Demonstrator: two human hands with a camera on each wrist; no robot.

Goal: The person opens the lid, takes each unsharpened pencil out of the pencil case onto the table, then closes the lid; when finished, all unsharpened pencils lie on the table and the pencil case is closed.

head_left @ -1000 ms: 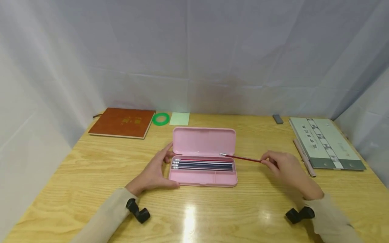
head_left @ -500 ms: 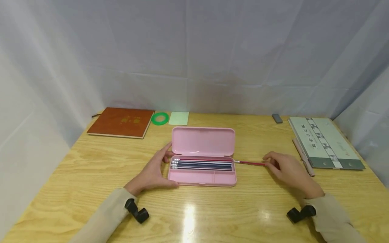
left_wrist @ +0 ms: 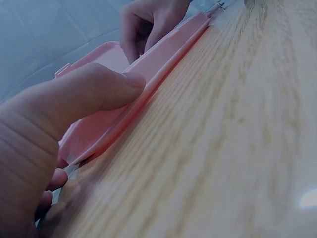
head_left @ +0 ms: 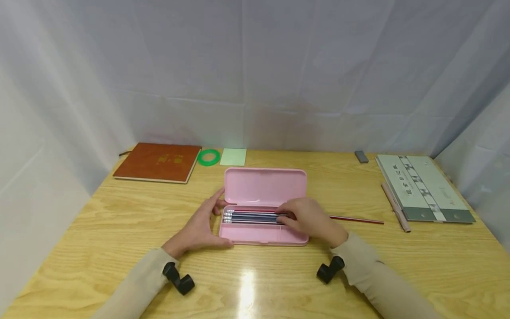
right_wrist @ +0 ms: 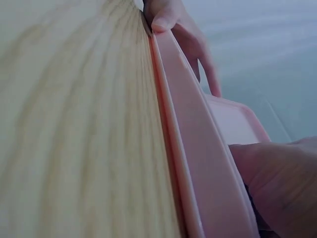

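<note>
A pink pencil case lies open at the table's middle, lid tipped back. Several dark pencils fill its rear compartment. My left hand grips the case's left end, thumb on the front edge, fingers behind. My right hand reaches over the right part of the tray, its index finger and thumb curled round the dark pencils. A red pencil lies alone on the table right of the case, touched by neither hand. The wrist views show the case's front wall close up.
A brown notebook, a green tape ring and a pale green note lie at the back left. At the right are a grey eraser, a grey-green book and a pink pen. White cloth walls surround the table.
My right hand laid the red pencil on the table right of the case, let it go and moved left into the tray. The left hand stayed on the case.
</note>
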